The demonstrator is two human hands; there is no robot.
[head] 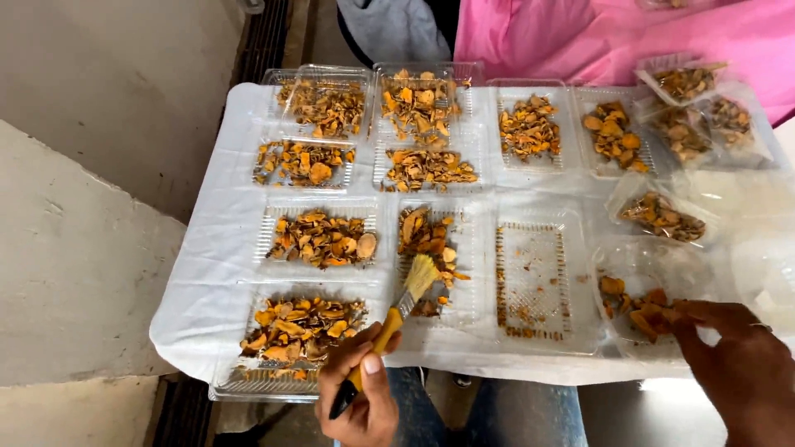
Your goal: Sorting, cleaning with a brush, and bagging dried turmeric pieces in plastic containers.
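Note:
My left hand [362,396] is at the bottom centre, shut on the yellow handle of a paintbrush [402,302]. The pale bristles rest over a clear plastic tray [465,308] of dried orange-brown slices [424,233]. My right hand [743,366] is at the lower right, its fingertips on orange slices [644,311] in another clear tray [629,257]; whether it grips them is unclear. Between the two hands lies a tray [532,281] holding only crumbs along its edges.
Several more clear trays of dried slices cover a white cloth [207,273] on a small table. Some at the right are in clear bags [662,217]. A person in pink [629,33] sits across. A concrete step [74,265] is at the left.

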